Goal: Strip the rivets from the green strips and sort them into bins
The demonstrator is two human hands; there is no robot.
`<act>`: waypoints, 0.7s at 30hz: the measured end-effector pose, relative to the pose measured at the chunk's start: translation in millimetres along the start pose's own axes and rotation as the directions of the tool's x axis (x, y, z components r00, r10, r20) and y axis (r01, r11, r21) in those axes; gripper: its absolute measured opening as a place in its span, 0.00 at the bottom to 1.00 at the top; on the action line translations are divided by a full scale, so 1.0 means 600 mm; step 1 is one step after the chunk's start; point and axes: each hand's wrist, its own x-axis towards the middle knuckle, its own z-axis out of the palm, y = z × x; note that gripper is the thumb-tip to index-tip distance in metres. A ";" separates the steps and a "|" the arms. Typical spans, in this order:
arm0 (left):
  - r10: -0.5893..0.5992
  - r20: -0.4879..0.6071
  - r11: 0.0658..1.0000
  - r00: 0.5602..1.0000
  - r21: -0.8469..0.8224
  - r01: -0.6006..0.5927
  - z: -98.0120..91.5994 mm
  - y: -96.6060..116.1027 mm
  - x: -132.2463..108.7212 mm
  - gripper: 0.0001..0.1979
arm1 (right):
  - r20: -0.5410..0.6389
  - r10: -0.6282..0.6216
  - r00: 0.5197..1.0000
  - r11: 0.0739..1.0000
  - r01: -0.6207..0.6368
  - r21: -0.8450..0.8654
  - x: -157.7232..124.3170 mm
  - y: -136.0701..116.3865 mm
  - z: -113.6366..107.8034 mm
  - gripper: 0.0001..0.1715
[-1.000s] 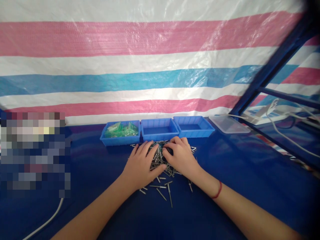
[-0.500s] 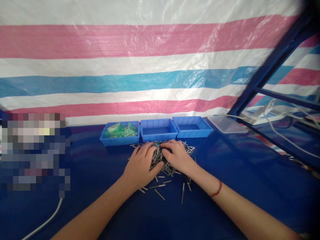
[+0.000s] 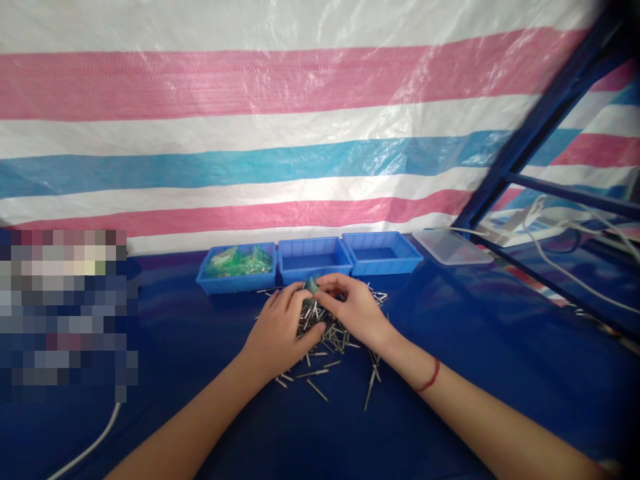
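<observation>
One green piece (image 3: 313, 285) sits pinched in the right grip (image 3: 356, 310), left grip (image 3: 280, 328) spread over rivets (image 3: 341, 339).

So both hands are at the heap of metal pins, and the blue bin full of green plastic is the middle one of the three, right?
Not quite: in the head view, the blue bin with the green plastic is the leftmost of the three. The left hand and right hand are indeed at the heap of metal pins.
</observation>
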 end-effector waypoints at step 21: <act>-0.244 -0.094 0.909 0.965 -0.368 0.194 -0.032 -0.007 0.009 0.11 | 0.097 -0.049 0.994 0.968 0.023 0.252 -0.014 -0.038 -0.047 0.09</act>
